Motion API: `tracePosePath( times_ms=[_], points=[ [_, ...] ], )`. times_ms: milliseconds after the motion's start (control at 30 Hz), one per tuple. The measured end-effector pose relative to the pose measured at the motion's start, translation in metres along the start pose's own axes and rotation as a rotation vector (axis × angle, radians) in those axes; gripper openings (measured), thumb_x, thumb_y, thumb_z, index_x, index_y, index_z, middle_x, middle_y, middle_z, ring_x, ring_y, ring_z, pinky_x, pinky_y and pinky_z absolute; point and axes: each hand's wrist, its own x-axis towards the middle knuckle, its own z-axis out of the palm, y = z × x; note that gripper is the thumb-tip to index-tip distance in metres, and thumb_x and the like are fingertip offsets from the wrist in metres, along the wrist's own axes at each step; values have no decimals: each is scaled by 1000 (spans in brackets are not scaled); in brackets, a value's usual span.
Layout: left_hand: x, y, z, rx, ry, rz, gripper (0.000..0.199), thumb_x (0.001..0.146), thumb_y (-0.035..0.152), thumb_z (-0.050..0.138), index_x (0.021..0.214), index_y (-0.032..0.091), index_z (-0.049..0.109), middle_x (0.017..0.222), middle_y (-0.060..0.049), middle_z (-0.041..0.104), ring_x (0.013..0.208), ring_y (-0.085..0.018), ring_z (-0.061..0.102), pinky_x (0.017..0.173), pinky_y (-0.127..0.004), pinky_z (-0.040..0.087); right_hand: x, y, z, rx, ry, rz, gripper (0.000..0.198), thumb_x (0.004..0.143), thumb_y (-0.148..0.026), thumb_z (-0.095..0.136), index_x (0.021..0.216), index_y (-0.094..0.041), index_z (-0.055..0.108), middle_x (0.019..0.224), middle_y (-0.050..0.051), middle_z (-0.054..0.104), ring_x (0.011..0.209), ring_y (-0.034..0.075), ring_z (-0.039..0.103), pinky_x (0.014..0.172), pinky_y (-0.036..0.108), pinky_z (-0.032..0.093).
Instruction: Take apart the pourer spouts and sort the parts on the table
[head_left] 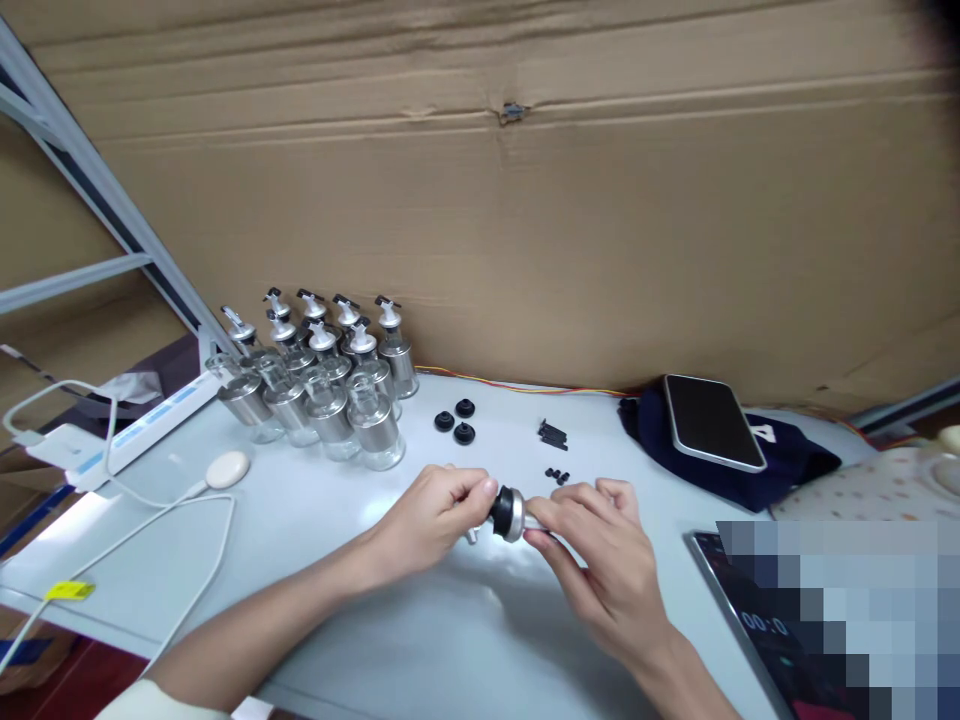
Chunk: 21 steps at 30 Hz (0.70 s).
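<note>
A silver and black pourer top (508,513) is held between my two hands over the table. My left hand (439,515) pinches its black stopper end with thumb and fingers. Another small silver piece (472,536) shows just under the left fingers; whether it is held too is unclear. My right hand (596,550) is closed around the silver spout end, which its fingers mostly hide. Beyond my hands lie three black rubber stoppers (463,433), a bunch of thin black levers (553,433) and several tiny black pieces (557,475).
Glass bottles with steel sleeves (375,430) stand at the back left, the rear ones with pourer tops, the front ones uncapped. A power strip (142,430) and white cable (225,540) lie left. On the right are a phone (716,422) on dark cloth and a tablet (739,615).
</note>
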Motion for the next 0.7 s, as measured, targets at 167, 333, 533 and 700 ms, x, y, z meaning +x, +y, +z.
tracePosePath(
  times_ms=[167,333,533,700],
  points=[
    [4,9,-22,468,155,133,26,92,38,40,78,19,52,66,1,58,68,-15,50,66,-26,37,-5,3,5,481,-60,548,41,95,-35,35,59,-21,50,50,-2,51,56,15,47,61,29,32],
    [33,1,-41,880,143,153,16,92,27,48,105,19,55,99,-3,62,81,-17,58,78,-31,38,-3,13,6,583,50,854,45,91,-47,37,55,-21,40,57,-1,45,59,15,44,60,27,34],
    [92,-23,-28,1047,6,112,20,87,13,50,100,18,64,102,-7,63,92,-22,60,79,-33,36,-3,17,5,545,67,856,42,89,-49,38,59,-21,43,61,0,45,61,15,45,61,27,36],
    [115,-41,-24,1054,-65,85,22,78,5,51,85,15,70,92,-11,65,90,-25,61,77,-34,38,-2,19,0,494,75,833,40,89,-48,38,60,-21,44,62,0,46,62,15,46,60,26,37]
  ],
)
